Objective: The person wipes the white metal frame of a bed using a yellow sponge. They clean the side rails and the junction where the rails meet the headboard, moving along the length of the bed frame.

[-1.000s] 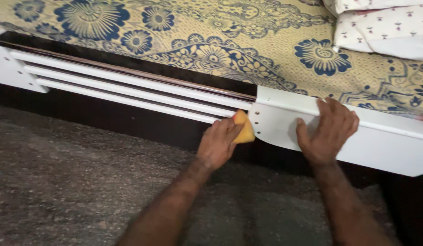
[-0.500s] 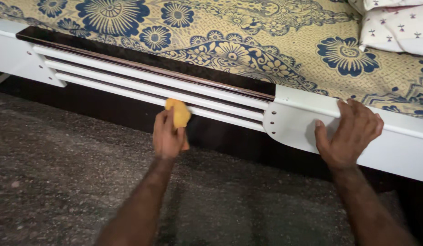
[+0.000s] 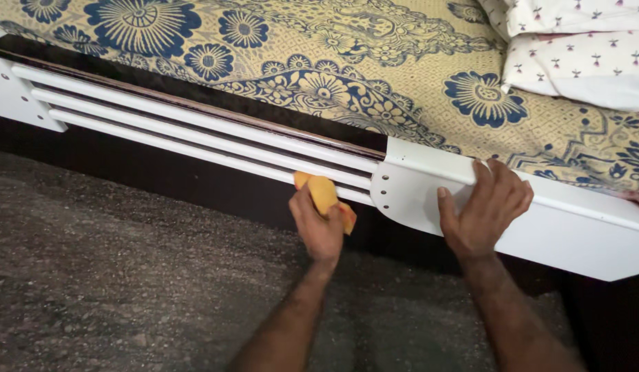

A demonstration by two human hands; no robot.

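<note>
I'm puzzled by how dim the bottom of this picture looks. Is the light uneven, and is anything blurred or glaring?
Head view: light is uneven, bright on the white bed rail and patterned bedsheet, dim on the speckled floor and black under the frame. A faint sheen runs along the rail, with no harsh glare. The left hand with its yellow cloth looks slightly soft; the right hand is sharper.

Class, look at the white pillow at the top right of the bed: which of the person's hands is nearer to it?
Right. The right hand rests on the white bed rail just below the pillow; the left hand, holding a yellow cloth, is farther left.
</note>
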